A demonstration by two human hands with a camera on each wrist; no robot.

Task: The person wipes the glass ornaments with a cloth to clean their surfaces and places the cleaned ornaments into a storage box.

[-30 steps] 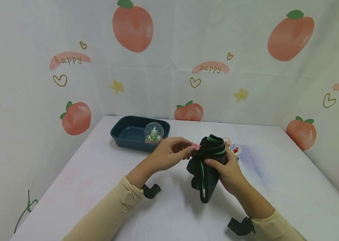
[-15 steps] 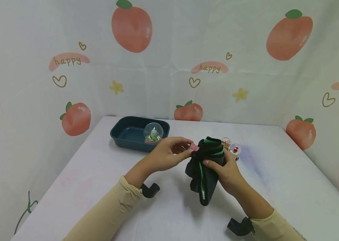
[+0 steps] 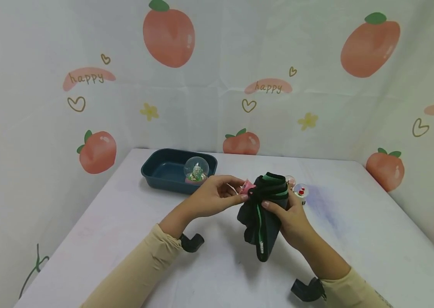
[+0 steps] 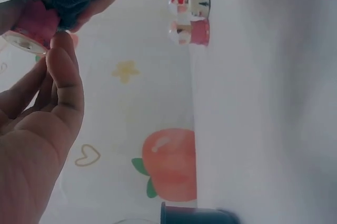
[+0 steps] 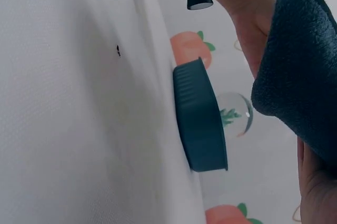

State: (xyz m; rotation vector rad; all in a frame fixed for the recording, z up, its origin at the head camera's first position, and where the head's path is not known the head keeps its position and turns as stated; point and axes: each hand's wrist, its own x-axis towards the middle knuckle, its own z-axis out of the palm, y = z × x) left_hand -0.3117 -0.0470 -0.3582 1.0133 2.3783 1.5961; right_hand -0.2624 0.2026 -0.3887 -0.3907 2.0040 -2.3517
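My left hand pinches a small snow globe by its pink base; in the left wrist view the pale underside of that base faces out. The dome is hidden in a dark green-black cloth with lighter green edging. My right hand grips this folded cloth, its thumb on the near side and its other fingers mostly hidden behind. Both hands are above the table. In the right wrist view the plush cloth covers much of the right hand.
A dark blue tray stands at the back left, with a larger snow globe inside at its right end. Behind my right hand are two small snow globes, one with a red figure, the other pink-based. A printed backdrop hangs behind the white table.
The pink base has turned between my left fingers and shows more clearly beside the cloth. The cloth and right hand have shifted only slightly.
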